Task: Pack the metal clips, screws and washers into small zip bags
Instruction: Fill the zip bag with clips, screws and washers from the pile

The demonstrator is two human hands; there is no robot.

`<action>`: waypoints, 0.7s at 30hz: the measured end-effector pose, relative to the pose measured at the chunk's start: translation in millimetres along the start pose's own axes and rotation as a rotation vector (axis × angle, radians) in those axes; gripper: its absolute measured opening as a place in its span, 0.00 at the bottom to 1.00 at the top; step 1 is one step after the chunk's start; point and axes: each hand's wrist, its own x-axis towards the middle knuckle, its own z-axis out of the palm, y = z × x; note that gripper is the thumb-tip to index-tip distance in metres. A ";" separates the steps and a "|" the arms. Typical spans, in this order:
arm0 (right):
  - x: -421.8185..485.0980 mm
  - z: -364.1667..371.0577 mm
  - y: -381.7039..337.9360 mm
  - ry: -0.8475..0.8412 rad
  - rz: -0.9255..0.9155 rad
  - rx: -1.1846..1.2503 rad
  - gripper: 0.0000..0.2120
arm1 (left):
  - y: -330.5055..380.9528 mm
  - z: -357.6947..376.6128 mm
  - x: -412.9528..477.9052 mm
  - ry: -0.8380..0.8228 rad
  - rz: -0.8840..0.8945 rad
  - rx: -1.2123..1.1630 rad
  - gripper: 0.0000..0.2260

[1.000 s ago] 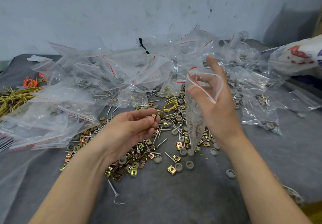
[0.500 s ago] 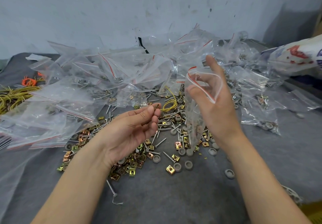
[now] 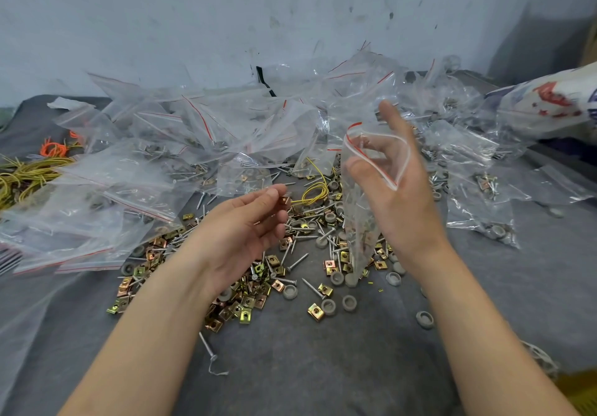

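Note:
My right hand [image 3: 400, 199] holds a small clear zip bag [image 3: 358, 212] upright, its red-striped mouth spread by thumb and fingers. A few parts lie in the bag's bottom. My left hand [image 3: 239, 231] pinches a brass-coloured metal clip [image 3: 285, 201] at its fingertips, a short way left of the bag's mouth. Below both hands, loose metal clips [image 3: 245, 305], screws [image 3: 295, 262] and grey washers [image 3: 339, 304] are scattered on the grey cloth [image 3: 307, 367].
A heap of clear zip bags [image 3: 200, 144] fills the back and left. Filled bags [image 3: 484, 221] lie at the right. Yellow wire ties [image 3: 22, 179] and orange ones [image 3: 53, 149] sit at far left, one yellow tie [image 3: 315, 189] in the middle. A printed sack [image 3: 549, 102] is at far right.
My left hand has risen and moved right with the clip, closer to the bag's mouth. My right hand keeps the bag open in the same place.

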 end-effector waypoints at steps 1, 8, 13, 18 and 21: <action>-0.1 0.4 -0.1 -0.002 0.001 0.000 0.28 | -0.6 0.1 0.5 0.022 0.010 0.022 0.07; -1.4 2.1 -2.7 -0.008 0.018 -0.015 0.27 | 1.1 1.9 -1.8 0.093 0.083 0.113 0.09; -4.0 5.6 -4.7 -0.045 0.015 0.003 0.27 | 24.0 18.9 -11.0 0.196 0.373 0.532 0.08; -7.4 14.3 -14.1 -0.118 0.030 0.044 0.30 | 59.9 53.5 -30.8 0.107 0.887 0.844 0.07; -10.8 22.3 -17.3 -0.139 0.035 0.072 0.34 | 61.3 69.2 -37.9 0.033 0.953 0.916 0.08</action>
